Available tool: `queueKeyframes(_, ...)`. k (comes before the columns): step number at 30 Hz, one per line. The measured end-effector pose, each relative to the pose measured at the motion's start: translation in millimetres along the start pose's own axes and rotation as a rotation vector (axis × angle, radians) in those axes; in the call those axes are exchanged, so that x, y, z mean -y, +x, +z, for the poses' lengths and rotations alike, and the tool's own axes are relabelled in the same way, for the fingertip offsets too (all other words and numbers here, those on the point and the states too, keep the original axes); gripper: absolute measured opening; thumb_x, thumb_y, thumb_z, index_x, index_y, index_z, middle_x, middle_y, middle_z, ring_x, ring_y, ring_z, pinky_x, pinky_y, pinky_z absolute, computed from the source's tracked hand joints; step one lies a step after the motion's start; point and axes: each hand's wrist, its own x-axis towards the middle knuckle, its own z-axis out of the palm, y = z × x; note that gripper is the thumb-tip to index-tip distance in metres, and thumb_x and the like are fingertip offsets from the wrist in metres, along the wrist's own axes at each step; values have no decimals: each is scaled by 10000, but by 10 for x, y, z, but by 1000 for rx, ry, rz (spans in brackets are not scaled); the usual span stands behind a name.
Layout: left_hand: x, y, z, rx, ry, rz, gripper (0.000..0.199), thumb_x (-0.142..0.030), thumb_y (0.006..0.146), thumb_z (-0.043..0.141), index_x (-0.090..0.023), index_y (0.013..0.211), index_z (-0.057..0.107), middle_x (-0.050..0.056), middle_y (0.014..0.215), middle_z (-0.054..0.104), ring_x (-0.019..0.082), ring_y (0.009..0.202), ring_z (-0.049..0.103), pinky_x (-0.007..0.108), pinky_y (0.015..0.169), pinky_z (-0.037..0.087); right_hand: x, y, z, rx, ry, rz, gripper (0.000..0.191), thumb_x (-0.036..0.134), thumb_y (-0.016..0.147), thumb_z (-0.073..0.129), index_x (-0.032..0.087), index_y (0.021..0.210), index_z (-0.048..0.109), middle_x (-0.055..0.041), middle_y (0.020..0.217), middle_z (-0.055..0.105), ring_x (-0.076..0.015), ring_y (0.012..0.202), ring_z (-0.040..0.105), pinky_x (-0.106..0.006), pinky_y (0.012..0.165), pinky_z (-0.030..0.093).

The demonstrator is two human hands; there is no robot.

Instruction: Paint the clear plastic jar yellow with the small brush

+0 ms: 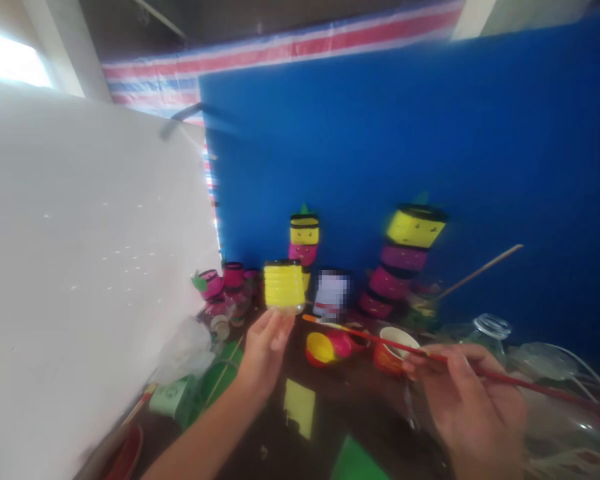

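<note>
In my left hand [267,350] is a small ribbed container [284,285], painted yellow with a dark rim, held up by its unpainted lower end. My right hand [473,393] pinches a long red-handled paintbrush [380,339]. The brush slants leftward, and its orange tip lies close to the container's lower right side; whether they touch I cannot tell. Below the brush stands a cup of yellow paint [320,349], with a pink-smeared cup [342,343] beside it. A red and white cup [393,348] sits near my right fingertips.
Stacked yellow and pink painted containers with faces [405,257] stand against the blue wall [380,133]. A clear plastic bottle [493,330] is at the right. Yellow paper [300,407] and green paper [357,460] lie on the dark table. A white panel [80,267] borders the left.
</note>
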Motion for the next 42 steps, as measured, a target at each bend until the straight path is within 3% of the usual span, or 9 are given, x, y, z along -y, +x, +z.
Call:
queueKeyframes(13, -106, -97, 123, 64, 83, 19, 269, -259, 676, 716, -113, 901, 686, 90, 934, 693, 198, 941, 630, 304, 930, 437, -67, 14, 6, 44, 21, 7, 182, 280, 613, 742, 199, 620, 579, -5, 619, 648, -168, 505, 629, -261, 471, 532)
queueKeyframes(27, -76, -95, 105, 24, 18, -4, 267, -274, 647, 743, -125, 860, 681, 58, 868, 690, 166, 915, 628, 285, 913, 448, -39, 87, 22, -45, 44, -59, 245, 305, 480, 800, 187, 579, 610, -12, 574, 651, -169, 449, 620, -247, 428, 531)
queueKeyframes(30, -78, -85, 100, 24, 4, -7, 267, -279, 664, 731, -118, 872, 680, 67, 889, 689, 165, 918, 628, 282, 912, 449, -25, 79, 21, -51, 53, -90, 228, 295, 498, 790, 188, 584, 608, -11, 577, 652, -164, 434, 611, -246, 424, 524)
queueKeyframes(37, -55, -101, 130, -9, -42, -33, 249, -244, 639, 752, -133, 852, 683, 59, 882, 697, 164, 887, 642, 300, 918, 450, -79, -2, 47, 72, 33, -124, 151, 277, 612, 734, 196, 617, 606, -14, 630, 662, -181, 495, 636, -286, 451, 547)
queueKeyframes(42, -63, -119, 143, 5, -40, -33, 246, -251, 660, 738, -126, 864, 680, 65, 888, 697, 171, 915, 638, 304, 934, 444, -125, -4, 26, 59, 24, -153, 126, 255, 634, 717, 201, 649, 604, -11, 642, 662, -185, 512, 641, -304, 460, 557)
